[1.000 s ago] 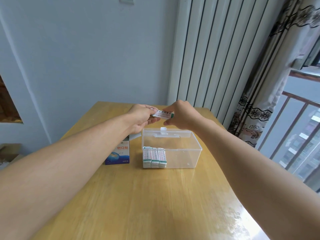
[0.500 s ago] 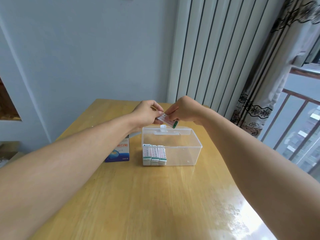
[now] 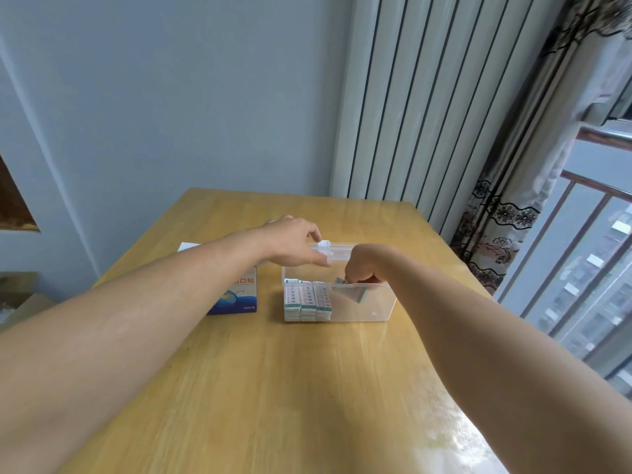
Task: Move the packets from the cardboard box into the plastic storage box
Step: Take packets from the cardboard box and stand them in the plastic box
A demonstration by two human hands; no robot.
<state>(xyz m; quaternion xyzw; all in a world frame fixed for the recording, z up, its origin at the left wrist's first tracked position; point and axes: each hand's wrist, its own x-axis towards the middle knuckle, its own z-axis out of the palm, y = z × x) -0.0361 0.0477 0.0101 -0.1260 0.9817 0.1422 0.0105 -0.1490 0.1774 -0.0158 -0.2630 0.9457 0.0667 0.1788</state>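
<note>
A clear plastic storage box (image 3: 372, 307) stands on the wooden table, its lid open at the back. Three stacks of white packets (image 3: 307, 300) with green ends fill its left end. My right hand (image 3: 363, 266) reaches down into the box and pinches a packet (image 3: 349, 292), tilted, beside the stacks. My left hand (image 3: 294, 243) hovers over the box's back left corner with relaxed fingers, holding nothing. The blue and white cardboard box (image 3: 239, 295) stands left of the plastic box, partly hidden by my left forearm.
The wooden table (image 3: 273, 388) runs toward me with bare surface in front of the boxes. A white radiator and a patterned curtain (image 3: 492, 227) stand behind at the right, a window railing beyond. A white paper (image 3: 187, 247) lies behind my left arm.
Both hands held the packet above the box before. Now my right hand alone has lowered it into the plastic box, and my left hand has let go and stays above the box.
</note>
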